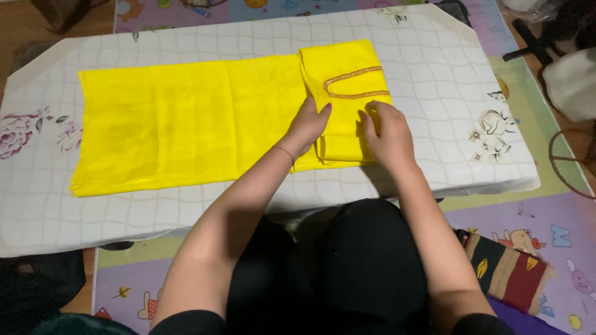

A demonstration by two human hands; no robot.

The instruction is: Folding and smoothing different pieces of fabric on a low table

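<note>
The yellow garment (205, 121) is lying flat on a low white padded board (434, 87), and its end with gold trim (354, 84) is folded over, just beyond the fingers. The left hand (309, 126) is pressing palm-down on the fold edge — fingers flat, grasping nothing. The right hand (388, 133) is resting just beside it on the folded part, fingers slightly bent, also pressing. Near the right elbow a striped cloth (506, 270) is lying on the colourful play mat (552, 229).
</note>
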